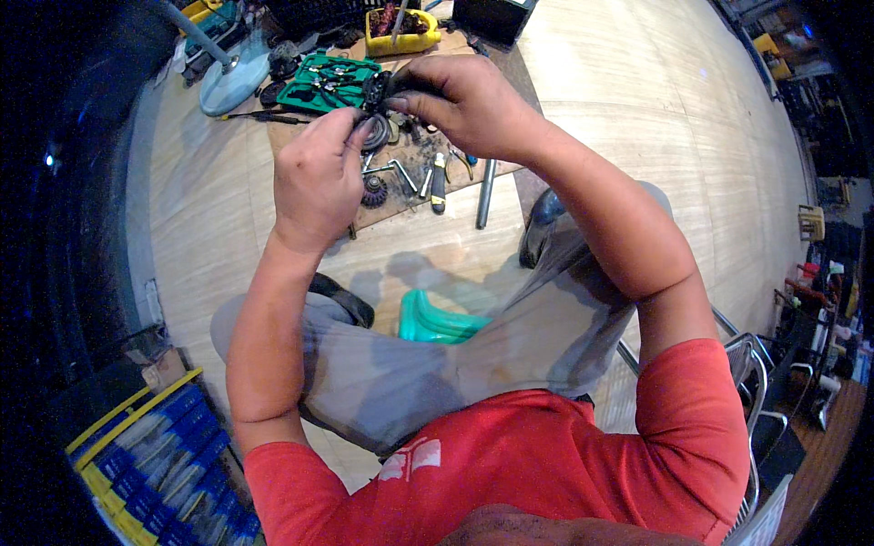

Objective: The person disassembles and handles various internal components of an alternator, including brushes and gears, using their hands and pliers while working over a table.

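My left hand (317,178) and my right hand (475,105) are raised close together over a stained cardboard sheet (391,211). Between their fingertips is a small black mechanical part (375,89), its exact kind unclear. Both hands are closed in a pinch on it, the right from above and the side, the left from below. Just under the fingers a round grey metal piece (375,135) shows; I cannot tell whether it is held or lying there. Nearby on the cardboard are a dark toothed gear (374,192), an L-shaped hex key (402,175) and a yellow-and-black utility knife (439,185).
An open green tool case (309,89) lies beyond my hands, with a yellow container (401,35) behind it. A metal tube (486,196) and pliers (465,163) lie to the right. A pale-blue round base (234,84) with a pole stands left. A green plastic object (437,320) sits between my legs.
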Available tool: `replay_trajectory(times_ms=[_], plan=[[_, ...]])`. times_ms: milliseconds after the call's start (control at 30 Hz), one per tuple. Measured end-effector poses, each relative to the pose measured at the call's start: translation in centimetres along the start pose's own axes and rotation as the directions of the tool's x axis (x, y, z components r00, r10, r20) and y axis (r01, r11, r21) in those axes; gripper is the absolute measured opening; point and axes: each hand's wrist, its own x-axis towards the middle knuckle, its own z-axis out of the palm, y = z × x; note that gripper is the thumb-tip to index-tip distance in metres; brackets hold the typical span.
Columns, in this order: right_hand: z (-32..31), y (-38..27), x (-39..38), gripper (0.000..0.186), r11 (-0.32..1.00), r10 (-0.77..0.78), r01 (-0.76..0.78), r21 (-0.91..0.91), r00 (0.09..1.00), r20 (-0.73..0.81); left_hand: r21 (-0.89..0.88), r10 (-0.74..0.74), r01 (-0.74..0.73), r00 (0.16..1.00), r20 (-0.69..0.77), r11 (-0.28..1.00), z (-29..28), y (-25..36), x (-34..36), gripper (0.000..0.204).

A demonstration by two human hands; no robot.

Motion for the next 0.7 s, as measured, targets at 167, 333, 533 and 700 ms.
replay_trajectory(times_ms=[167,333,533,700], plan=[[-0.5,-0.2,0.2,0.022,0.997,-0.045,0.045,-0.068,0.999,0.005,-0.073,-0.055,0.057,0.998,0.023,0.996,-0.1,0.1,0.0,0.009],[-0.4,-0.1,0.1,0.022,0.996,-0.068,0.068,-0.061,0.998,-0.009,-0.236,-0.192,0.215,0.974,0.118,0.948,-0.7,0.4,0.2,0.011],[0.0,0.0,0.0,0.020,0.997,-0.074,0.074,0.006,0.996,-0.049,-0.260,-0.193,0.227,0.970,0.149,0.939,-1.0,0.2,0.2,0.012],[-0.7,-1.0,0.2,0.020,0.994,-0.105,0.104,-0.046,0.994,-0.021,-0.327,-0.210,0.270,0.955,0.209,0.906,-1.1,-0.4,0.1,0.015]])
